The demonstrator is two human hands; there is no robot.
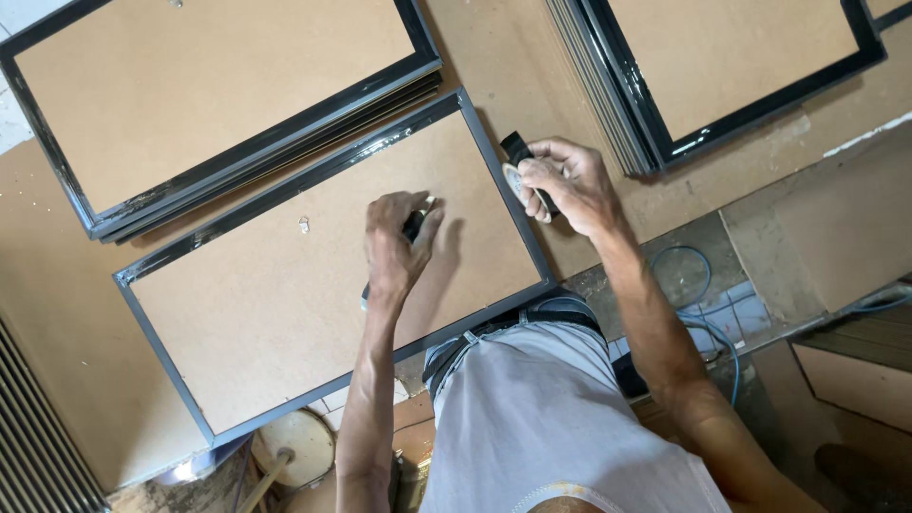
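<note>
- Clearly the grey picture frame [285, 285] lies face-down at the centre of the workbench [57, 304], brown backing board up, which leaves its back open to both hands.
- Left hand [397, 242] rests on the backing board just right of centre, fingers curled shut round a slim dark tool [412, 228]; only the tool's ends show past the fist, so its kind stays unclear.
- Right hand [565, 180] sits at the frame's 2 o'clock edge, fingers closed on a roll of tape [518, 176] with a dark strip running off it, held close to the frame's rim.
- Small metal hanger [304, 224] sits on the board at 10 o'clock of the left hand, apart from it.
- Stacked frames [218, 104] lie at 11 o'clock, also backs up, overlapping the grey frame's upper edge; another stack [741, 76] lies at 1 o'clock, well apart.
</note>
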